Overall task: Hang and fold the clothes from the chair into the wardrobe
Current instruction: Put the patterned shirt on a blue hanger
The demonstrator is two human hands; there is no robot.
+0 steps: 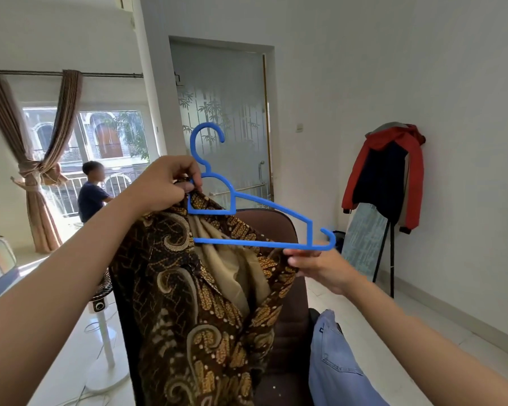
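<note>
I hold a brown batik shirt (188, 303) up in front of a dark brown chair (285, 332). My left hand (165, 186) pinches the shirt's collar together with the left side of a blue plastic hanger (247, 200). The hanger's left arm is hidden inside the shirt; its hook points up and its right arm sticks out bare. My right hand (317, 266) pinches the hanger's right end from below. The shirt's beige lining (223, 259) shows at the open neck. Blue jeans (335, 367) lie over the chair's right side.
A rack with a red and navy jacket (384, 177) stands by the right wall, a panel (364, 238) leaning beside it. A frosted glass door (223, 121) is straight ahead. A standing fan (103, 317) is at lower left. Another person (91, 191) stands near the window.
</note>
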